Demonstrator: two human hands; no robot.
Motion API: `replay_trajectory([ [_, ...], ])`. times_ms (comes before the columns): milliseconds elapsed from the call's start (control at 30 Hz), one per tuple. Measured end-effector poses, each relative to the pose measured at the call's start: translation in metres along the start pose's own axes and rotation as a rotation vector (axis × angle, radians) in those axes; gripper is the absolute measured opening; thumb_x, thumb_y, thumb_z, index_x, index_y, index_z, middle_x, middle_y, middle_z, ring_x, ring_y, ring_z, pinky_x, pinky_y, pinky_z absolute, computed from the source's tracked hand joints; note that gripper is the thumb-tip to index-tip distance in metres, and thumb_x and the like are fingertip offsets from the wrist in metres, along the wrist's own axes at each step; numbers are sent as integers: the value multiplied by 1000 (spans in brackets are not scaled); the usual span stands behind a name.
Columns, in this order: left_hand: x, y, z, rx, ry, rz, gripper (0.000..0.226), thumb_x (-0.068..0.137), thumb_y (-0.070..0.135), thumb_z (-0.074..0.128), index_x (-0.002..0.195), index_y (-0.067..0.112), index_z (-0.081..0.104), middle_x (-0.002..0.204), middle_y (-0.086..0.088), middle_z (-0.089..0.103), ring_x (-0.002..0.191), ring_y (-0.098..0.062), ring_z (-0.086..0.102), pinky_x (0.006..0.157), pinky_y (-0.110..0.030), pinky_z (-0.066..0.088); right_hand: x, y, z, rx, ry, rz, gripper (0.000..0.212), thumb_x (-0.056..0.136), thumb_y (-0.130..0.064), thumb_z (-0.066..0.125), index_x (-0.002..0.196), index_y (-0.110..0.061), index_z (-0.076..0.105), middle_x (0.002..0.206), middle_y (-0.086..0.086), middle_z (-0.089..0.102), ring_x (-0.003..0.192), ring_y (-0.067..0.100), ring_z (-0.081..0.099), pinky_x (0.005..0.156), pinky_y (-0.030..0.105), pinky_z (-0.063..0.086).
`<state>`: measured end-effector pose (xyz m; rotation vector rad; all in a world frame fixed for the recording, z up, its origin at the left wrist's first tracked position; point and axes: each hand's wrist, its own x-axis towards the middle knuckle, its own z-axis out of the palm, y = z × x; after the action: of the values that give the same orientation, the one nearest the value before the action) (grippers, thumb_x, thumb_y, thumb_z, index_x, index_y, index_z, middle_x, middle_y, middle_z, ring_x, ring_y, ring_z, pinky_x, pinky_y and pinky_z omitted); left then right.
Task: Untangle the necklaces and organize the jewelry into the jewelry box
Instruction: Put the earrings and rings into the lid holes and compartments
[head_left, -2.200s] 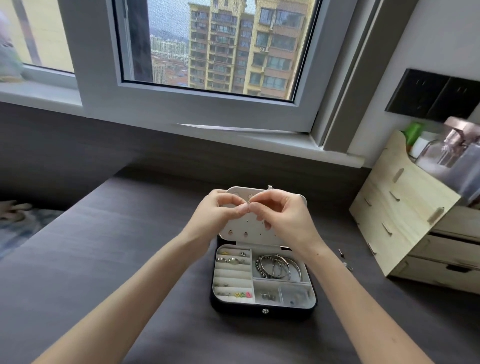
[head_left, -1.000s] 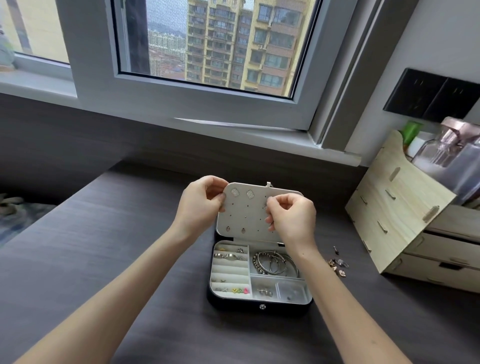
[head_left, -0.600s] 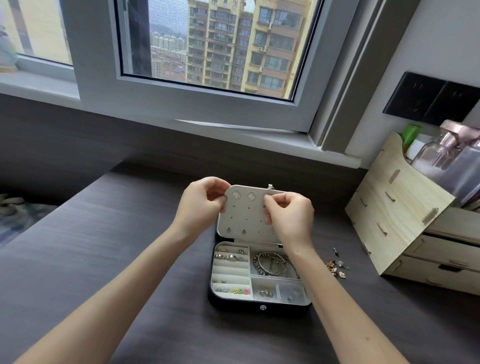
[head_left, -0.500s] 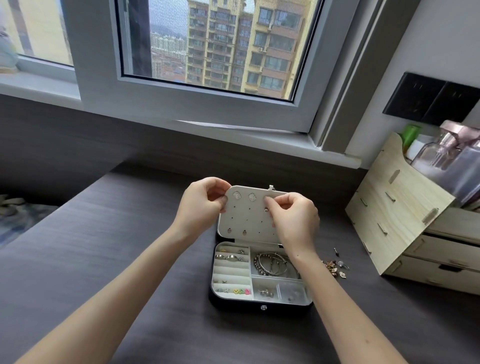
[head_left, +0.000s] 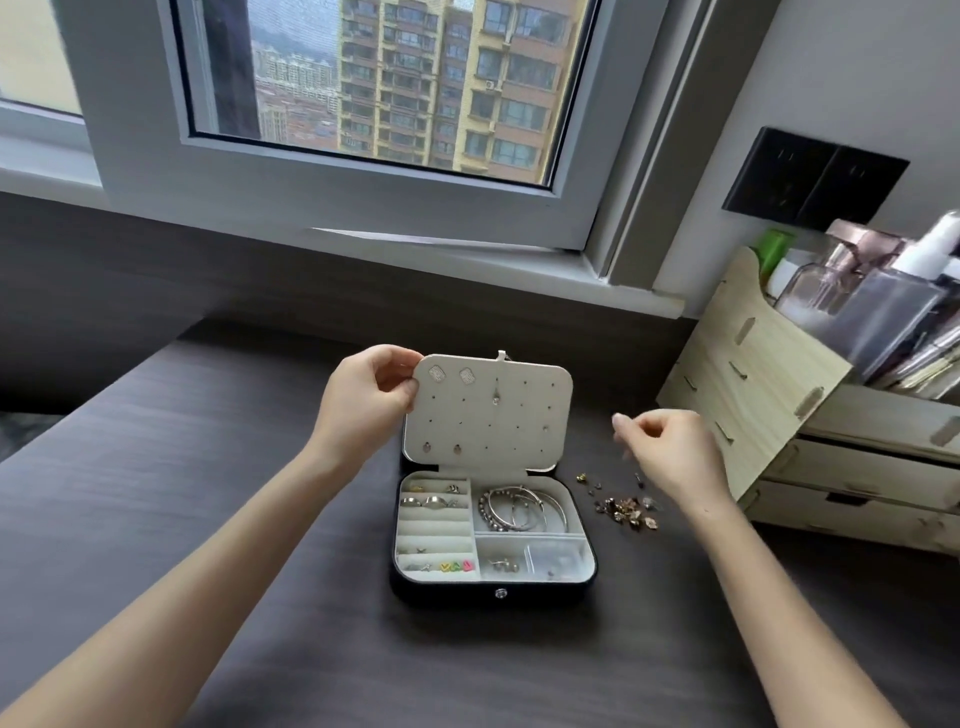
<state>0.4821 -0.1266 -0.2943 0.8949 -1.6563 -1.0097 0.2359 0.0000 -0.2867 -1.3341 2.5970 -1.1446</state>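
Observation:
A black jewelry box (head_left: 493, 595) stands open on the dark desk, its white earring panel (head_left: 519, 431) raised upright. My left hand (head_left: 363, 400) pinches the panel's top left corner. Two square studs (head_left: 451, 375) sit at the panel's top left, a drop earring (head_left: 497, 394) hangs near its middle, and small studs line its lower row. Rings lie in the left slots (head_left: 434, 501), and bangles (head_left: 519, 509) fill the upper right compartment. My right hand (head_left: 670, 452) hovers right of the panel above loose earrings (head_left: 626, 509) on the desk, fingers loosely curled and holding nothing that I can see.
A wooden drawer organizer (head_left: 810, 436) with bottles on top stands at the right, close to my right hand. The window sill (head_left: 467, 254) and a dark wall panel run behind the desk. A black socket plate (head_left: 815, 179) is on the right wall.
My right hand has left the panel and moved right, over the loose earrings. A drop earring now hangs on the panel where it was working. My left hand still holds the corner.

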Motion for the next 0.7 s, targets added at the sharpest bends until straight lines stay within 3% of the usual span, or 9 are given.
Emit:
replay_trajectory([
  [133, -1, -6, 4, 28, 24, 0, 24, 85, -2, 57, 102, 12, 66, 95, -1, 69, 90, -14, 65, 76, -29, 54, 7, 36, -11, -212, -176, 41, 17, 87, -26, 63, 71, -22, 68, 80, -1, 70, 82, 19, 63, 68, 29, 46],
  [267, -3, -10, 6, 59, 17, 10, 29, 87, 0, 57, 112, 12, 65, 99, 0, 69, 91, -10, 64, 73, -22, 51, 6, 44, -14, -338, -306, 49, 13, 85, -25, 65, 74, -22, 71, 83, -3, 71, 84, 17, 64, 73, 30, 51],
  [367, -4, -11, 8, 91, 14, 15, 34, 87, 1, 58, 118, 13, 62, 100, 2, 66, 90, -7, 61, 72, -21, 50, 4, 50, -19, -412, -328, 120, 15, 84, -30, 69, 77, -18, 73, 74, -2, 66, 82, 19, 63, 67, 26, 45],
  [433, -5, -11, 9, 102, 16, 12, 37, 87, 0, 58, 121, 14, 60, 99, 2, 65, 89, -7, 60, 73, -22, 50, 2, 54, -19, -400, -357, 152, 15, 81, -30, 72, 71, -19, 72, 64, -4, 61, 78, 19, 62, 63, 24, 41],
  [567, -6, -11, 10, 105, 10, 2, 40, 87, -2, 57, 123, 15, 59, 98, 3, 64, 87, -5, 59, 70, -19, 48, -1, 56, -16, -334, -375, 172, 21, 81, -19, 71, 61, -24, 65, 66, -5, 62, 82, 17, 63, 70, 26, 46],
  [700, -7, -9, 10, 106, 12, -4, 40, 86, -3, 57, 122, 15, 59, 97, 3, 64, 87, -6, 59, 72, -21, 49, -4, 55, -18, -285, -393, 178, 24, 82, -16, 69, 59, -22, 64, 67, -4, 63, 76, 15, 60, 65, 24, 43],
])
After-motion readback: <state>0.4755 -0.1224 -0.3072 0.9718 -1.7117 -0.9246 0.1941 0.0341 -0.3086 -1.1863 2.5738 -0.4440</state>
